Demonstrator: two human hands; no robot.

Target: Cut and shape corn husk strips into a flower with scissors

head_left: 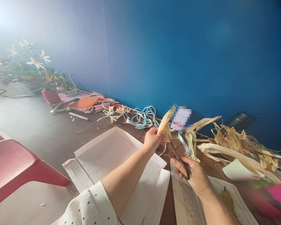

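Note:
My left hand (pixel 153 139) pinches a pale dried corn husk (pixel 164 125), held up above the floor near the blue wall. In my right hand (pixel 192 172) is a pair of scissors (pixel 175 151) with black handles, fingers wrapped round the loops. The blades point up and to the left and meet the lower edge of the husk; whether they are parted there is hard to make out. Just beyond my right hand lies a bundle of thin pale strands (pixel 191 144). A heap of dried husks (pixel 236 140) spreads to the right.
An open white cardboard box (pixel 103 150) lies under my left arm, and printed sheets (pixel 189 200) lie under my right. Coiled light-blue ribbon (pixel 142 118), husk flowers (pixel 112 113) and an orange sheet (pixel 85 102) line the wall. A red plastic chair (pixel 16 168) stands left; a white cup (pixel 240 171) lies tipped right.

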